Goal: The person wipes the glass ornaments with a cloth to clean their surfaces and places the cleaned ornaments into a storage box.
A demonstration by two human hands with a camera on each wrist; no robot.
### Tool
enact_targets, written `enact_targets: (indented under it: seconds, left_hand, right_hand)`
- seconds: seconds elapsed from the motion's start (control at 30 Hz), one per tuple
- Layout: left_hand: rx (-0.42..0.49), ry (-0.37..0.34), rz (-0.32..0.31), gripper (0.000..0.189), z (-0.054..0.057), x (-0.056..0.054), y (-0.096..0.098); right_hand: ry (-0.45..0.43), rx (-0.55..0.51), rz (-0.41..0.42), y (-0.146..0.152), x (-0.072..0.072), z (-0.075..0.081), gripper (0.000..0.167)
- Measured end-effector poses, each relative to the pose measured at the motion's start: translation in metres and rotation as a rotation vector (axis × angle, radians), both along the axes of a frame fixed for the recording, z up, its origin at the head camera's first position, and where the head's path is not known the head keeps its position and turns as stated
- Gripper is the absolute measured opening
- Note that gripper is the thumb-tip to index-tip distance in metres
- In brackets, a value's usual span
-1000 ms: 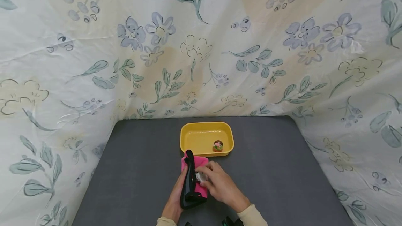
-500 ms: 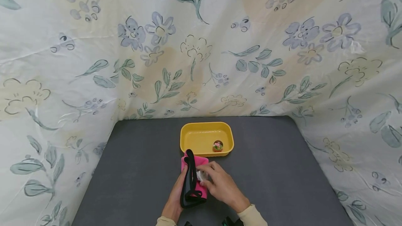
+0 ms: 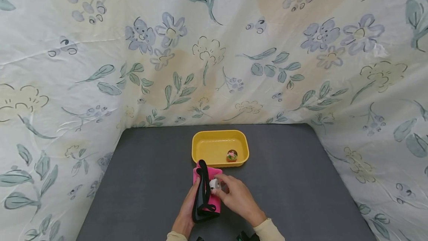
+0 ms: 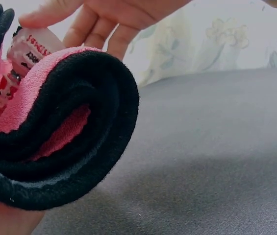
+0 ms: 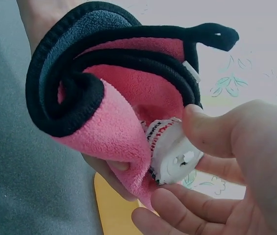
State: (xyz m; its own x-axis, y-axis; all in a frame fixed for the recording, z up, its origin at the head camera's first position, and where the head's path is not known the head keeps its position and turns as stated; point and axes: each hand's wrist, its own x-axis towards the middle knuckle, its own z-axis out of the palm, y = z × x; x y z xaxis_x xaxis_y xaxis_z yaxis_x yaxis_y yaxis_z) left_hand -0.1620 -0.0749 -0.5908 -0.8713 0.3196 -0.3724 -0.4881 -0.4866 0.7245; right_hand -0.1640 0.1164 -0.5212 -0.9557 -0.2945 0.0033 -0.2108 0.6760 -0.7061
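My left hand (image 3: 185,211) grips a folded towel (image 3: 215,172), pink on one side and grey on the other, with black edging. In the right wrist view a black hanging loop (image 5: 224,38) sticks out from its top edge. A small snow globe (image 5: 177,159) sits in the towel's pink fold, its white base lettered in red and black. My right hand (image 3: 239,198) pinches that base between thumb and fingers. Inside the fold, a red and white figure shows below the base in the left wrist view; the rest of the dome is hidden by cloth.
Just beyond the towel stands a yellow tray (image 3: 210,144) on the dark grey tabletop (image 3: 150,181). One small round ornament (image 3: 232,155) with pink and green in it lies at the tray's front right. Floral curtain (image 3: 214,58) surrounds the table at the back and sides.
My right hand has turned the snow globe a little, and more of its white base shows beside the towel. The left hand and the towel have hardly moved.
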Motion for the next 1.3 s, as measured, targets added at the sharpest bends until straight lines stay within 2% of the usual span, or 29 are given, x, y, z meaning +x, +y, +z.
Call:
enact_targets:
  seconds: [0.5, 0.8, 1.03, 1.3]
  left_hand:
    - [0.018, 0.089, -0.041, 0.033, -0.0012, 0.0002, -0.0001]
    - [-0.006, 0.052, -0.012, 0.034, 0.0008, 0.0006, 0.0024]
    - [-0.029, 0.064, -0.008, 0.036, -0.0005, -0.0013, 0.005]
    - [-0.018, 0.069, -0.021, 0.034, -0.0013, -0.0021, 0.0071]
  right_hand:
    - [-0.177, -0.149, -0.085, 0.0001, -0.0006, -0.0003, 0.048]
    - [-0.214, -0.17, -0.118, -0.0017, -0.0034, -0.0026, 0.052]
    - [-0.303, -0.299, -0.127, 0.0018, -0.0065, -0.0078, 0.055]
    - [-0.402, -0.394, -0.165, 0.004, -0.0081, -0.0086, 0.054]
